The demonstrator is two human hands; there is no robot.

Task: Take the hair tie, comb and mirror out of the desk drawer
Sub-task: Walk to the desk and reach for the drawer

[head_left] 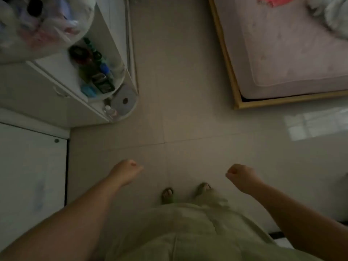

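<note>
I am looking straight down at a pale tiled floor [188, 110]. My left hand [126, 171] hangs over the floor with its fingers curled into a loose fist, holding nothing. My right hand [240, 175] is also curled shut and empty, about a body's width to the right. No hair tie, comb, mirror or desk drawer shows in this view. A white piece of furniture [28, 166] with a small knob [56, 140] stands at the left edge.
A white rounded shelf unit [116, 53] at upper left holds several small bottles and jars [96, 76]. A plastic bag [41, 21] sits on top. A bed with a wooden frame [226, 59] and pink mattress fills the upper right. My sandalled feet [186, 191] are below.
</note>
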